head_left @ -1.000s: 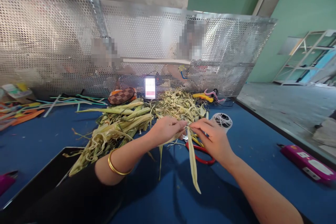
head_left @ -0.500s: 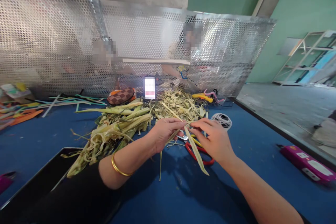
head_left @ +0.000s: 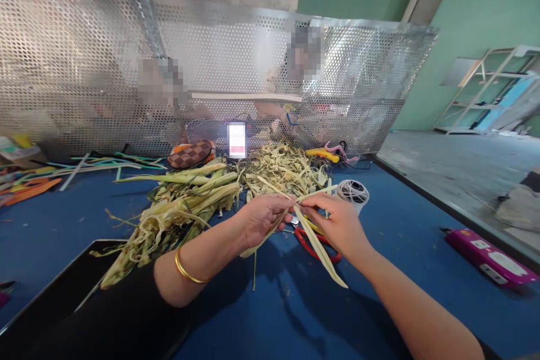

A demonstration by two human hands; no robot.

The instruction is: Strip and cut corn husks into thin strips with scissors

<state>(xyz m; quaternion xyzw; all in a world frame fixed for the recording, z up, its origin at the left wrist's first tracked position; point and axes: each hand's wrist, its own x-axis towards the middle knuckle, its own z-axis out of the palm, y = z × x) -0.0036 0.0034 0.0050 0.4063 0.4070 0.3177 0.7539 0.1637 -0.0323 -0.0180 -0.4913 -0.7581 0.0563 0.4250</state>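
Observation:
Pale corn husk strips (head_left: 323, 253) cross between my two hands above the blue table. My left hand (head_left: 264, 216) pinches them where they meet, its fingers closed. Just right of it, my right hand (head_left: 335, 219) grips the strips too, thumb and fingers pressed together. One long strip hangs down toward the lower right, and another trails below my left hand. Red-handled scissors (head_left: 314, 244) lie on the table under my hands, partly hidden by the husk and fingers. A thin strand (head_left: 254, 273) dangles beneath my left hand.
Whole husks (head_left: 181, 214) lie left, shredded husk (head_left: 287, 166) behind my hands. A spool of white cord (head_left: 354, 194) stands right, near a yellow-handled tool (head_left: 323, 154). A purple device (head_left: 489, 256) lies far right, a black tray (head_left: 63, 281) left. Behind a perforated metal screen (head_left: 228, 50) sit two people.
My right hand has shifted slightly, and a strip end now sticks out above it to the right. The hanging strip swung a little right. The whole view moved slightly.

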